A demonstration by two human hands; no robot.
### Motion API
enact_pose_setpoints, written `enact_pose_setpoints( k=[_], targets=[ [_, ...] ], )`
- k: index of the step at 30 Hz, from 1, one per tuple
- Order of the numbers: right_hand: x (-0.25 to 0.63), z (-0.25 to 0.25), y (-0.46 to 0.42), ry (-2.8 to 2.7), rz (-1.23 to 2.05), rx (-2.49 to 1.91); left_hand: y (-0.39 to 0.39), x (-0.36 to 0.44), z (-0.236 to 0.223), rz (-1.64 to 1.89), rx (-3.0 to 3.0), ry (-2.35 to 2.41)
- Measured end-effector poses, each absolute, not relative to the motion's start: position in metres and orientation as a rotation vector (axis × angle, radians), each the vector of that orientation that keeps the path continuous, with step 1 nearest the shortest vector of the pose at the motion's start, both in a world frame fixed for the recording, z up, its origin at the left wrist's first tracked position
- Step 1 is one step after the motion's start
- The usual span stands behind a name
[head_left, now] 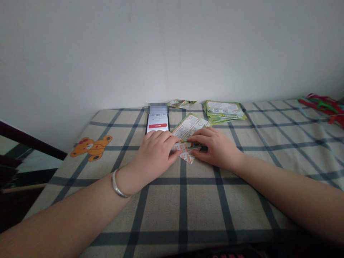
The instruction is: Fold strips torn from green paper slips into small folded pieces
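Note:
A green, white and orange printed leaflet (189, 126) lies at a slant on the tablecloth, its near end folded over into a pointed flap. My left hand (158, 149), with a silver bangle on the wrist, has thumb and fingers closed on the leaflet's left side. On the opposite side, my right hand (218, 147) pinches the same folded part between thumb and fingers. The fingertips hide some of the fold. Just beyond my left hand is a phone (158, 121) showing a timer, its lower end covered by that hand.
Behind the right hand sits a stack of similar leaflets (224, 109). A folded piece of the same printed paper (182, 104) rests near the wall. Red and green strips (322, 105) lie at the far right. A bear picture (92, 147) marks the checked tablecloth (161, 211) on the left.

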State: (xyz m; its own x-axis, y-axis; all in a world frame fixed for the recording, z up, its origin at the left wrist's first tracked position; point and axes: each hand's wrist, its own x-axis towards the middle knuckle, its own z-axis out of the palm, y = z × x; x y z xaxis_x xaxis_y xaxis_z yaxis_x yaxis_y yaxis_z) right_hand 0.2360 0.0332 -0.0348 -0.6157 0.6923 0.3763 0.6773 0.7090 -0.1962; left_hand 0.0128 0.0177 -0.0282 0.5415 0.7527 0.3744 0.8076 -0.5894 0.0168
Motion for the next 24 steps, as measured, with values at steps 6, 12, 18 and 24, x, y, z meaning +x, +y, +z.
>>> enact_pose_setpoints(
  k=[6, 12, 18, 24],
  targets=[
    [0.2333, -0.0346, 0.0338, -2.496, 0.031, -1.074, 0.0189, 0.0134, -0.0289, -0.564, -2.626, -1.316],
    [0.2331, -0.0333, 0.0328, -2.536, 0.009, -1.086, 0.022, 0.014, -0.03, -0.599, -2.662, -1.397],
    [0.2334, -0.034, 0.0338, -2.519, 0.051, -1.044, 0.0266, 0.0119, -0.0312, -0.666, -2.693, -1.409],
    [0.2324, -0.0338, 0.0343, -2.487, 0.096, -1.023, 0.0271, 0.0127, -0.0325, -0.754, -2.759, -1.45]
  ],
)
